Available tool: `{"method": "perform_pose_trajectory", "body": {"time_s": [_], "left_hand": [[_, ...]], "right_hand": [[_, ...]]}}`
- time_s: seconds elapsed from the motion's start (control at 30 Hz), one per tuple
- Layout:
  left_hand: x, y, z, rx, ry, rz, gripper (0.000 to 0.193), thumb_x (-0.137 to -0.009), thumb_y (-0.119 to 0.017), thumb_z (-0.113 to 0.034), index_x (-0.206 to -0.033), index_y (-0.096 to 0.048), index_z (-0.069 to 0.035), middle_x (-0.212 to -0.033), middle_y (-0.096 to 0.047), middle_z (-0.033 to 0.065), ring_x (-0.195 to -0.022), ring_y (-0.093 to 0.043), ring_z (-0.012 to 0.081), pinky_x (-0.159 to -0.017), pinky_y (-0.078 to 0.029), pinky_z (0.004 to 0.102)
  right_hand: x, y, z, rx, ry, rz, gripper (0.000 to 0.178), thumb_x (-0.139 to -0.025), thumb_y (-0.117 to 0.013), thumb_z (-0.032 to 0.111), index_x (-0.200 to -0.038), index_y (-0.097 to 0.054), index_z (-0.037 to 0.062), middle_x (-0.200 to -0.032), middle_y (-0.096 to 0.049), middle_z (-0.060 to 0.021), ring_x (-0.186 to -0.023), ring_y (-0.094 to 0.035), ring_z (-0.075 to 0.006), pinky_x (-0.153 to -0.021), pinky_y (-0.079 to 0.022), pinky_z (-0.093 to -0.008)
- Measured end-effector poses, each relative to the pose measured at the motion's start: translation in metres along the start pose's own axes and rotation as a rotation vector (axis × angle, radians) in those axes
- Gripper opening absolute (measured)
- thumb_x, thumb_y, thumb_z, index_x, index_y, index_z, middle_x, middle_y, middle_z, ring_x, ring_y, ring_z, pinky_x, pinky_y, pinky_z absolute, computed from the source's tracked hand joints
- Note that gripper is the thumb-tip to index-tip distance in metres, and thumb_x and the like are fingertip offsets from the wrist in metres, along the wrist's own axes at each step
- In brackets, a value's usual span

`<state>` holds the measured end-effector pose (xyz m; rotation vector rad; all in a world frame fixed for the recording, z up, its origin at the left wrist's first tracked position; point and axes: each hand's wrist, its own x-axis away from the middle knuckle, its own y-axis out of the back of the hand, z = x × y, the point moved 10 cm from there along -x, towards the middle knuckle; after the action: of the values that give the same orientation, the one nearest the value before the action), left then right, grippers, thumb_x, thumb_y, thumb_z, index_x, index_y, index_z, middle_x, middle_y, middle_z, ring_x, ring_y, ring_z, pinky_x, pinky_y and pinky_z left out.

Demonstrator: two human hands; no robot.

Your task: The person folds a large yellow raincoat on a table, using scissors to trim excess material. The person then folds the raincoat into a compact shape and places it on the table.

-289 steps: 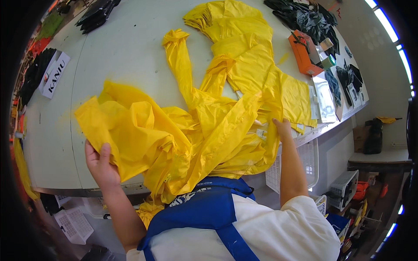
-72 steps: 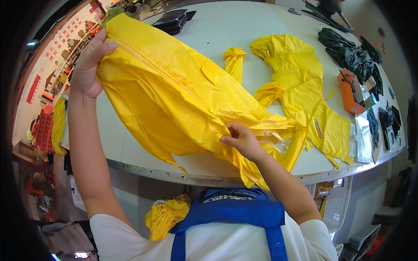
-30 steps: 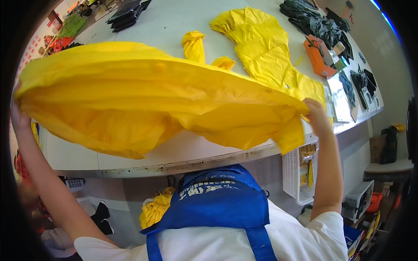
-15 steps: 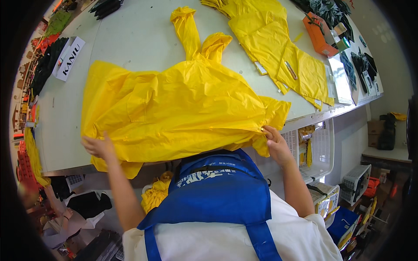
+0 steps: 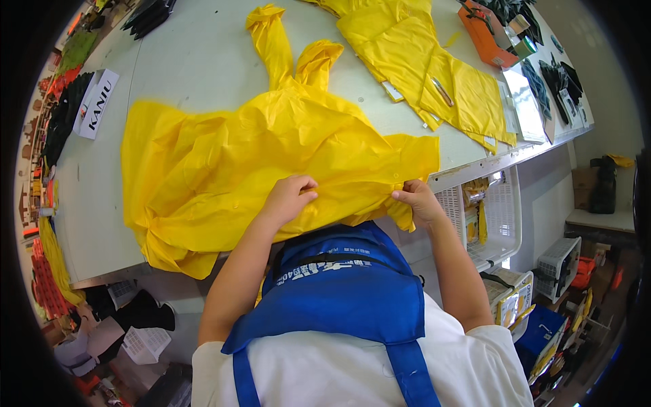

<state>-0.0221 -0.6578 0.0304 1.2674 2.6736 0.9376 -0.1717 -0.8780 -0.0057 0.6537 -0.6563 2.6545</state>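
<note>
A yellow raincoat (image 5: 258, 149) lies spread across the table in front of me, its sleeves stretching toward the far side and its collar end to the right. My right hand (image 5: 419, 202) pinches the front edge near the collar, beside a small snap button. Over the middle of the near edge, my left hand (image 5: 288, 201) is closed, fingers curled and thumb against the fabric, apparently gripping the front edge. The lower hem bunches at the left and hangs over the table edge.
Folded yellow garments (image 5: 447, 88) are stacked at the far right, with a pen-like tool (image 5: 442, 91) on top. Beyond them is an orange box (image 5: 485, 34). A white sign (image 5: 98, 104) stands at the left. White baskets (image 5: 502, 217) sit below the table's right edge.
My left hand has moved right from the hem end to the middle of the raincoat's near edge and closed. My right hand stays near the collar, which now lies flatter.
</note>
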Motion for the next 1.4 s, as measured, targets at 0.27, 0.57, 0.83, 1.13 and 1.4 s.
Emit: {"method": "perform_pose_trajectory", "body": {"time_s": [0.27,0.57,0.83,1.13,1.4], "left_hand": [[-0.015,-0.028,0.027,-0.097,0.091,0.12,0.017,-0.074,-0.071,-0.014,-0.085,-0.068,-0.002,-0.08,-0.066,0.0133,-0.074,-0.064,0.025,-0.068,-0.049,0.0317],[-0.026,-0.053,0.054,-0.219,0.151,0.145,0.018,-0.067,-0.075,-0.02,-0.076,-0.069,-0.006,-0.075,-0.067,0.0135,-0.071,-0.065,0.0302,-0.064,-0.05,0.0388],[-0.031,-0.056,0.051,-0.266,0.144,0.215,0.021,-0.07,-0.073,-0.025,-0.081,-0.068,-0.008,-0.082,-0.067,0.0118,-0.077,-0.064,0.0315,-0.068,-0.05,0.0405],[0.088,0.086,0.06,-0.527,0.096,-0.297,0.024,-0.076,-0.068,-0.022,-0.094,-0.063,-0.008,-0.09,-0.064,0.0109,-0.088,-0.06,0.032,-0.077,-0.046,0.0432],[0.151,0.106,0.092,-0.481,0.176,-0.419,0.017,-0.081,-0.065,-0.024,-0.091,-0.066,-0.011,-0.084,-0.063,0.0102,-0.088,-0.06,0.0293,-0.075,-0.044,0.0413]], "right_hand": [[-0.011,0.012,-0.012,0.01,0.079,-0.198,0.028,-0.088,-0.066,0.016,-0.106,-0.064,-0.0057,-0.103,-0.067,-0.0077,-0.091,-0.061,-0.0138,-0.081,-0.047,-0.0256],[-0.017,0.012,-0.021,-0.08,0.12,-0.293,0.029,-0.088,-0.064,0.014,-0.11,-0.061,-0.0048,-0.107,-0.065,-0.0078,-0.096,-0.06,-0.0151,-0.086,-0.045,-0.027],[-0.014,0.015,-0.014,-0.039,0.246,-0.295,0.036,-0.087,-0.065,0.008,-0.12,-0.055,-0.0016,-0.112,-0.063,-0.0061,-0.102,-0.057,-0.0158,-0.092,-0.042,-0.0282],[-0.055,0.13,0.144,1.197,0.227,-0.743,0.028,-0.089,-0.063,0.022,-0.101,-0.062,-0.0032,-0.102,-0.064,-0.0123,-0.094,-0.059,-0.0233,-0.077,-0.047,-0.0368],[-0.045,-0.172,0.06,1.654,0.703,0.14,0.042,-0.081,-0.068,0.026,-0.119,-0.058,0.0117,-0.115,-0.059,-0.0125,-0.114,-0.05,-0.0311,-0.099,-0.036,-0.0448]]}}
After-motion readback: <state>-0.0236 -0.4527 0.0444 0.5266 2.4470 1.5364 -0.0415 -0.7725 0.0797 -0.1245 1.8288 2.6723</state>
